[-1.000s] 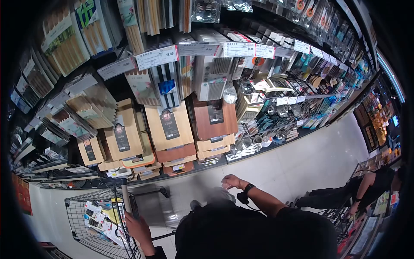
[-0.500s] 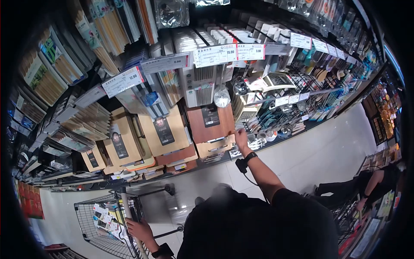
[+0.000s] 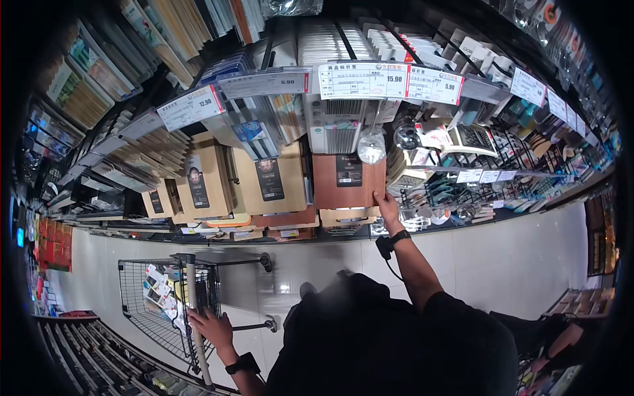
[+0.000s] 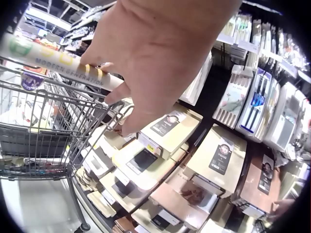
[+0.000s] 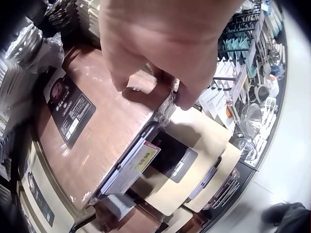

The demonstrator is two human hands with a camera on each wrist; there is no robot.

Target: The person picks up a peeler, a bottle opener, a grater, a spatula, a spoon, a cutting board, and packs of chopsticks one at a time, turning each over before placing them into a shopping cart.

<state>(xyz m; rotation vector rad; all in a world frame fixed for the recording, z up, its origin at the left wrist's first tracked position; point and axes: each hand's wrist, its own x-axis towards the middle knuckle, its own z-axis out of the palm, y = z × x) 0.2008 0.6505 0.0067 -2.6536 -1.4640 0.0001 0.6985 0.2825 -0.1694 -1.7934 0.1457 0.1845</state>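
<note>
At the right front corner of a plastic-wrapped reddish-brown cutting board [image 3: 330,191], my right hand [image 3: 389,211] pinches the edge. In the right wrist view, one fingertip of this hand [image 5: 165,43] lies on the board's face [image 5: 92,141] and others are at its side. A black label sits on the board, which lies on its shelf stack. My left hand [image 3: 212,328] grips the shopping cart's pale handle [image 3: 191,290]. The left wrist view shows that hand [image 4: 155,58] over the handle bar [image 4: 58,63], fingers bent round it, thumb pointing down.
Light wooden cutting boards [image 3: 274,188] stand beside the brown one. Packaged chopsticks [image 3: 247,129] and price tags [image 3: 363,80] hang above. Kitchen utensils [image 5: 252,119] fill the rack to the right. The wire cart [image 3: 158,310] holds several packages. Another person [image 3: 561,343] stands at the right.
My right hand has risen from near my body and reached forward to the brown board's corner, taking hold there. The left hand stays on the cart handle while the view turns and the shelves come nearer.
</note>
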